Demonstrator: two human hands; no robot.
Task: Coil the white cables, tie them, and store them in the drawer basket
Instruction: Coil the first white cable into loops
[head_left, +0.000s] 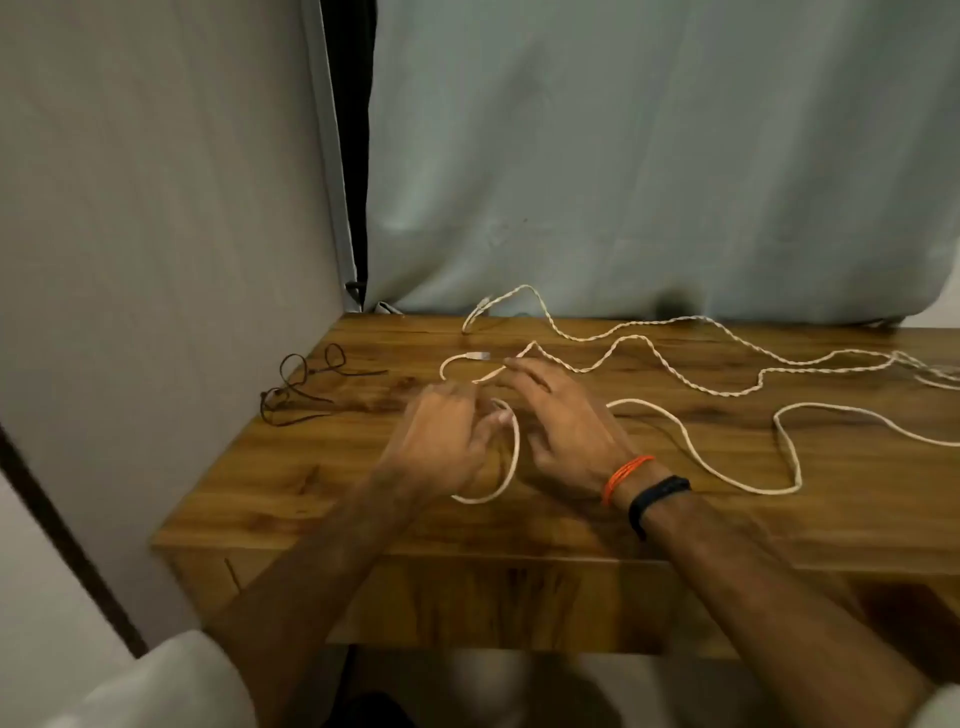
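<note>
A smooth white cable (691, 447) snakes across the wooden table (291, 499) from the right edge to my hands. One loop of it (511, 457) hangs between my hands. My left hand (441, 441) is blurred and its fingers are curled round the loop's top. My right hand (556, 421) lies just right of the loop and pinches a strand near the cable's plug end (478, 356). A second, twisted white cable (670, 364) lies loose along the back of the table.
Dark brown ties (301, 387) lie at the table's left back corner. Grey cloth (623, 156) hangs behind the table and a grey panel (156, 260) stands on the left. The table's front edge is close to my forearms. No drawer basket is in view.
</note>
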